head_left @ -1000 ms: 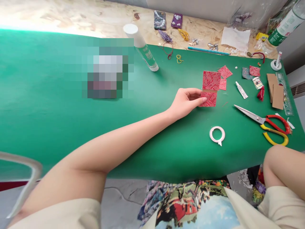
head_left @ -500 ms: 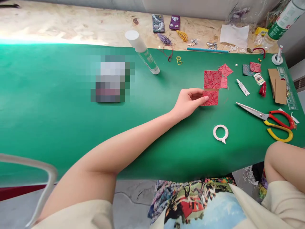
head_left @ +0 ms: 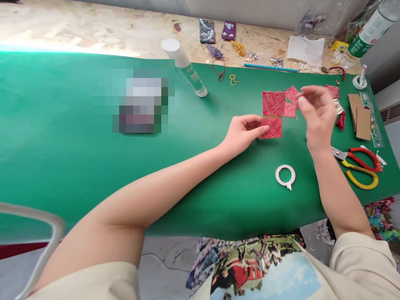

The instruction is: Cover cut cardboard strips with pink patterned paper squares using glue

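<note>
My left hand [head_left: 245, 132] pinches a red patterned fabric square [head_left: 274, 128] by its left edge, thumb on top, against the green table mat. Directly above it lies a larger red patterned square [head_left: 273, 103], with a thin brown strip showing between the two. Smaller red fabric pieces [head_left: 290, 110] lie at its right side. My right hand [head_left: 318, 114] is over the mat, right of these pieces, its fingers loosely curled and the thumb a little apart from them. Nothing shows between those fingertips. White tape roll [head_left: 293, 177] rests below the squares.
Red-and-yellow-handled scissors [head_left: 362, 166] lie partly behind my right forearm. A tall glue stick [head_left: 190, 77] stands left of the fabric. Brown cardboard pieces [head_left: 363, 124], a clear ruler [head_left: 376, 133] and a bottle [head_left: 365, 37] are at the right. A blue pencil [head_left: 270, 67] lies at the back.
My right hand has come in from the lower right and up beside the red fabric pieces, covering the small white tube. My left hand keeps its pinch on the square. The view has shifted slightly.
</note>
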Demonstrator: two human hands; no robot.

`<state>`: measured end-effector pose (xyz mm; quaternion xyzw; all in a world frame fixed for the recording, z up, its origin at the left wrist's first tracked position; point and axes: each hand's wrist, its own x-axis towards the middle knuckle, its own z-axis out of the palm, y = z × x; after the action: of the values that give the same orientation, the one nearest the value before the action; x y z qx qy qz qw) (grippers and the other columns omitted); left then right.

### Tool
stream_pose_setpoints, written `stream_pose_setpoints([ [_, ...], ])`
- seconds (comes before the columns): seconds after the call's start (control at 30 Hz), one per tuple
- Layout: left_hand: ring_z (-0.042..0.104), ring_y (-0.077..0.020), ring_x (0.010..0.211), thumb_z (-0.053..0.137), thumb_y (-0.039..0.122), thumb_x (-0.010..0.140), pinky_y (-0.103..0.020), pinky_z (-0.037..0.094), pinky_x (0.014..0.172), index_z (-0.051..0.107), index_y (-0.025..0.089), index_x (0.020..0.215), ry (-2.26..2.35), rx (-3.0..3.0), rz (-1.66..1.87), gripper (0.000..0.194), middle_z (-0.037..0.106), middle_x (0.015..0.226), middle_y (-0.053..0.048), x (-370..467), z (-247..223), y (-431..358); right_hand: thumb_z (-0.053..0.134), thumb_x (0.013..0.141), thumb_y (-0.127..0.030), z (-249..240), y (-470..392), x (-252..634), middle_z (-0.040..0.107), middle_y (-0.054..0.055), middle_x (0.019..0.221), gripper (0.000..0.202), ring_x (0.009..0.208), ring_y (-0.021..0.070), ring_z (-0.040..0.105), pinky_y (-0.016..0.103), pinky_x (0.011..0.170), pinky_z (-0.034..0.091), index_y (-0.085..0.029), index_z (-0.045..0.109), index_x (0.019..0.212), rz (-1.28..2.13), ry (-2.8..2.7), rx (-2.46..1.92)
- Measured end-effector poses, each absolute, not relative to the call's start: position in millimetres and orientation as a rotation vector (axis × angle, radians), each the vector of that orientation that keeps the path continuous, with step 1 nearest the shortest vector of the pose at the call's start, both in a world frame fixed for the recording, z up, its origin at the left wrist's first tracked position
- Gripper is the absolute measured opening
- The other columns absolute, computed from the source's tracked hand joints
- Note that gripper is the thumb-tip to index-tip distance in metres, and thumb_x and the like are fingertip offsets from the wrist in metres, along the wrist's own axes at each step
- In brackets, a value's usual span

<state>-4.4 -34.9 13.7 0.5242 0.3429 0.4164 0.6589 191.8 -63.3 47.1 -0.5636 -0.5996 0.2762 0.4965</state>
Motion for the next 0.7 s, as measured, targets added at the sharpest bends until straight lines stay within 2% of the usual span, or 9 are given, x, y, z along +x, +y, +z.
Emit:
stream_pose_setpoints([
  [0.1, 0.062, -0.0109, 0.06, 0.091, 0.036, 0.063, -0.024, 0.054, 0.061, 0.078, 0.015, 0.079, 0.777, 1.189, 0.955, 0.03, 0.075, 0.071, 0.0, -5.0, 15.4, -35.0, 0.074, 0.078, -0.072, 42.0, -67.2, 188.3, 0.071, 0.004, 0.102, 0.054, 0.092, 0.0198, 0.071, 0.034, 0.081, 0.061, -0.025, 0.065, 0.104, 0.922, -1.373, -1.377],
  [0.17, 0.062, -0.0111, 0.06, 0.092, 0.039, 0.063, -0.024, 0.054, 0.061, 0.078, 0.015, 0.079, 0.777, 1.193, 0.961, 0.032, 0.074, 0.071, 0.0, -5.0, 16.3, -35.1, 0.086, 0.064, -0.069, 41.3, -69.8, 186.1, 0.071, 0.002, 0.092, 0.058, 0.082, 0.0185, 0.071, 0.032, 0.072, 0.062, -0.024, 0.064, 0.092, 1.066, -1.343, -1.377],
  [0.23, 0.061, -0.0109, 0.059, 0.092, 0.042, 0.063, -0.025, 0.053, 0.06, 0.077, 0.015, 0.078, 0.782, 1.199, 0.963, 0.034, 0.073, 0.07, 0.0, -5.1, 17.1, -35.1, 0.093, 0.056, -0.06, 41.6, -71.2, 184.9, 0.072, 0.0, 0.087, 0.056, 0.077, 0.0174, 0.07, 0.031, 0.069, 0.062, -0.023, 0.062, 0.085, 1.092, -1.305, -1.379],
  [0.43, 0.059, -0.0113, 0.058, 0.091, 0.053, 0.066, -0.025, 0.051, 0.059, 0.072, 0.015, 0.072, 0.804, 1.248, 0.948, 0.042, 0.069, 0.066, 0.0, -5.9, 18.6, -34.7, 0.098, 0.052, -0.049, 42.3, -71.4, 183.4, 0.071, -0.002, 0.078, 0.052, 0.073, 0.0173, 0.071, 0.033, 0.068, 0.065, -0.022, 0.061, 0.076, 1.104, -1.229, -1.374],
  [0.53, 0.061, -0.0117, 0.061, 0.093, 0.053, 0.064, -0.025, 0.052, 0.061, 0.073, 0.016, 0.074, 0.79, 1.225, 0.964, 0.043, 0.071, 0.069, 0.0, -5.9, 18.1, -34.5, 0.098, 0.05, -0.047, 43.8, -72.0, 181.4, 0.071, -0.002, 0.076, 0.05, 0.074, 0.0175, 0.072, 0.034, 0.071, 0.066, -0.022, 0.063, 0.074, 1.094, -1.217, -1.355],
  [0.7, 0.065, -0.0134, 0.067, 0.096, 0.051, 0.059, -0.026, 0.054, 0.064, 0.075, 0.016, 0.075, 0.789, 1.188, 0.986, 0.044, 0.075, 0.074, -0.001, -5.6, 16.8, -35.0, 0.098, 0.053, -0.05, 46.2, -72.8, 181.0, 0.07, -0.002, 0.068, 0.046, 0.067, 0.018, 0.071, 0.034, 0.064, 0.065, -0.021, 0.066, 0.071, 1.146, -1.185, -1.369],
])
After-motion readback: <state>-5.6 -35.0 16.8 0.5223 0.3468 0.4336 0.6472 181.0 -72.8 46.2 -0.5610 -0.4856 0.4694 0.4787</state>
